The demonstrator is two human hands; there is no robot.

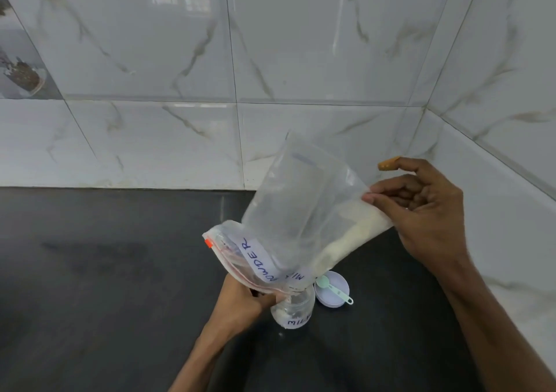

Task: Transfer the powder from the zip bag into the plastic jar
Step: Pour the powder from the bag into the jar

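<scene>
A clear zip bag [296, 211] with a white handwritten label and an orange slider is tipped upside down, its open mouth over the small clear plastic jar [293, 310]. Pale powder [355, 238] lies along the bag's lower right side and slopes toward the mouth. My right hand [421, 211] pinches the bag's raised bottom corner. My left hand [243, 301] holds the bag's mouth at the jar's rim. The jar stands upright on the black counter [105, 271] with some white powder in its bottom and a label on its side.
A lilac jar lid [332, 289] lies upturned just right of the jar, with a small mint-green scoop [334, 289] resting in it. White marble-pattern tiled walls [180, 90] meet in a corner behind and to the right.
</scene>
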